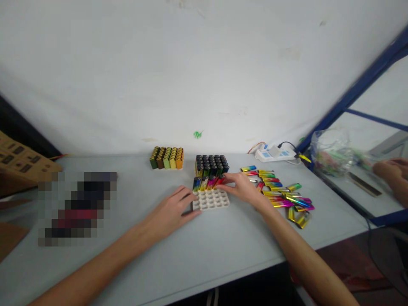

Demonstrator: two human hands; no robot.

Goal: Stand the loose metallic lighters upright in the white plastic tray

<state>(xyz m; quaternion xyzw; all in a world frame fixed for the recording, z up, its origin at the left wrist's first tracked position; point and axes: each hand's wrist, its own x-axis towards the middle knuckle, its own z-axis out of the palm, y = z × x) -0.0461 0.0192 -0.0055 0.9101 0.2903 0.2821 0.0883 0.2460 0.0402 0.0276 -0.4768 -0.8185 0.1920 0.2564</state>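
Observation:
A white tray with rows of holes [211, 202] lies on the table in front of me. My left hand [170, 212] steadies its left end, with the fingers at the back corner and the thumb along the front. Several colourful lighters [204, 183] stand upright in the tray's far row. At the right end of that row, my right hand [241, 188] pinches a red lighter [219, 181]; its lower end is partly hidden. Just behind stands a block of black-topped lighters [211, 160]. Loose metallic-coloured lighters [276, 190] lie scattered to the right of my right hand.
Another block of lighters [167, 158] stands back left by the wall. A white power strip [276, 153] with cables sits back right. On the left are a cardboard box [24, 159] and a pixelated patch. Beyond a blue frame [342, 104], another person's hands [393, 174] show.

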